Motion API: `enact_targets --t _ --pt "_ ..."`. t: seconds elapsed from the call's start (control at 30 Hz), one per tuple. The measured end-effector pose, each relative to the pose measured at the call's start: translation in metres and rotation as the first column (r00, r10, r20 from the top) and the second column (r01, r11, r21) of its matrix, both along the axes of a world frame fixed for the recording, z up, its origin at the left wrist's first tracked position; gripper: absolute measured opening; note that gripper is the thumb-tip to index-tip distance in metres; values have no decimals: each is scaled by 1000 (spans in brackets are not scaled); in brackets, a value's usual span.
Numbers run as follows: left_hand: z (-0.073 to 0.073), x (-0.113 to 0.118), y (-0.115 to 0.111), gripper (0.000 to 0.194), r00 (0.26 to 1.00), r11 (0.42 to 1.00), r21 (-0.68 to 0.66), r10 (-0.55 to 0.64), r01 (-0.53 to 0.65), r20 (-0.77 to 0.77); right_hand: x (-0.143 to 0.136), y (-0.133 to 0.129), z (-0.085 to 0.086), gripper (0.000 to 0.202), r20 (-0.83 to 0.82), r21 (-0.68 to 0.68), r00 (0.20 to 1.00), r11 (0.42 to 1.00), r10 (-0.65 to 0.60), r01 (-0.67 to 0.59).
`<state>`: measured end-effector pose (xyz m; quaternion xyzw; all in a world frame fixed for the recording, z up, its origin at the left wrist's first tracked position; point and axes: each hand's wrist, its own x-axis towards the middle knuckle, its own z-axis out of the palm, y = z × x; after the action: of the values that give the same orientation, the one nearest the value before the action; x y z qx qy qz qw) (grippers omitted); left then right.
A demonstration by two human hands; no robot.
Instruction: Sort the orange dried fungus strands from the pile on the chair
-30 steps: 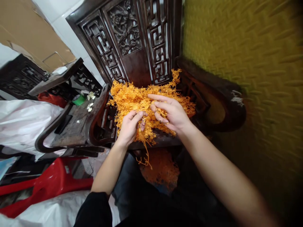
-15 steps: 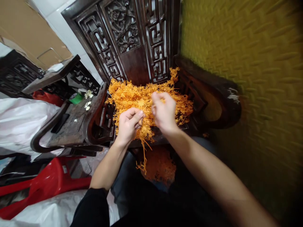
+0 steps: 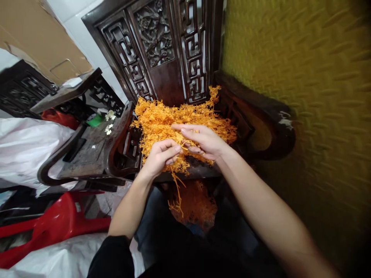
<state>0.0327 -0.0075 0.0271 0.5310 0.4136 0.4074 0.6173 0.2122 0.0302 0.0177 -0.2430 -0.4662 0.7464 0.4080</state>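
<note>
Your left hand (image 3: 159, 156) is pinched, thumb against forefinger, on a small tuft of orange strands (image 3: 176, 185) that trails down past the seat edge. Your right hand (image 3: 203, 141) lies half-open over the heap, fingers loosely curled and touching strands at the fingertips; whether it actually has hold of any you cannot tell from here.

The largest thing before you is the carved dark-wood chair (image 3: 162, 50), its fretwork back upright against the yellow textured wall (image 3: 304, 77). Its seat carries the heap of orange thread-like strands (image 3: 162, 116), which fills the seat from the left armrest (image 3: 116, 143) across to the right one. A second, lower pile of the same strands (image 3: 199, 208) lies under the front edge, between your knees. To your left stand another dark chair (image 3: 87, 150) with a few white flowers (image 3: 109, 116) on it, a red plastic stool (image 3: 55, 224) and white sacking (image 3: 26, 146).

Judging by how they hang and tangle, the strands are very light, soft and springy, and probably brittle, so they will snag on one another rather than slip. Take hold near the base of a clump with your fingertips, gently, and tease it free instead of tugging at single threads.
</note>
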Motion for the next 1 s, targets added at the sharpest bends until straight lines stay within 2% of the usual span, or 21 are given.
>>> enact_targets --t 0.03,0.1,0.13,0.2,0.23,0.27,0.3,0.33,0.37,0.4,0.43,0.5,0.57,0.63,0.67,0.73,0.8,0.87,0.93,1.0 --pt "0 -2 0 31 1000 1000 -16 -17 17 -16 -1 0 -1 37 32 5 999 999 40 -40" --pt "1 -6 1 32 998 997 -65 -46 43 -42 -6 1 -3 39 88 8 996 1000 13 -14" --pt "2 -8 1 33 998 995 -90 -52 47 -46 -8 3 -5 39 103 2 994 999 -43 43" --pt "6 -12 -3 33 995 988 -131 -91 84 -45 -8 13 -7 37 91 -40 966 968 -242 246" --pt "8 -13 -6 32 990 981 -148 -135 127 -46 -4 20 -8 36 66 -79 927 924 -369 374" --pt "10 -14 -9 31 982 972 -156 -185 177 -35 2 29 -8 36 41 -120 865 857 -501 502" --pt "13 -15 -12 30 975 964 -149 -222 219 -5 10 37 -8 38 14 -175 765 752 -643 635" --pt "15 -16 -14 28 973 965 -124 -227 232 48 18 44 -9 40 -12 -201 685 673 -729 712" --pt "17 -16 -14 26 974 976 -86 -190 201 123 25 49 -9 39 -28 -193 638 630 -770 752" --pt "19 -17 -13 24 968 991 -41 -119 130 220 31 51 -9 35 -37 -165 630 627 -776 762" --pt "22 -17 -10 22 945 999 -1 -34 36 325 33 49 -9 30 -34 -131 658 656 -752 743" --pt "28 -20 -2 20 866 988 41 108 -147 489 29 38 -8 25 18 -56 773 771 -634 634" --pt "34 -23 6 23 792 959 62 192 -278 579 19 23 -6 23 53 18 872 873 -487 487" --pt "38 -26 10 28 751 927 72 251 -369 611 9 10 -2 18 44 97 923 921 -382 376" --pt "39 -28 11 30 738 915 73 271 -397 619 6 6 -1 18 34 133 938 931 -346 339" --pt "39 -31 12 31 715 904 66 286 -421 638 5 1 2 34 48 186 956 943 -291 277" --pt "38 -34 14 30 692 901 65 283 -430 664 5 -2 1 36 127 217 967 958 -220 189" --pt "37 -38 16 28 673 893 86 266 -441 690 3 -5 -3 33 278 224 957 974 -83 20" --pt "37 -40 16 27 657 885 131 225 -447 719 -5 -10 -9 40 413 183 903 960 122 -214" --pt "38 -38 14 28 655 885 190 156 -425 739 -20 -15 -16 50 418 94 863 932 282 -350"
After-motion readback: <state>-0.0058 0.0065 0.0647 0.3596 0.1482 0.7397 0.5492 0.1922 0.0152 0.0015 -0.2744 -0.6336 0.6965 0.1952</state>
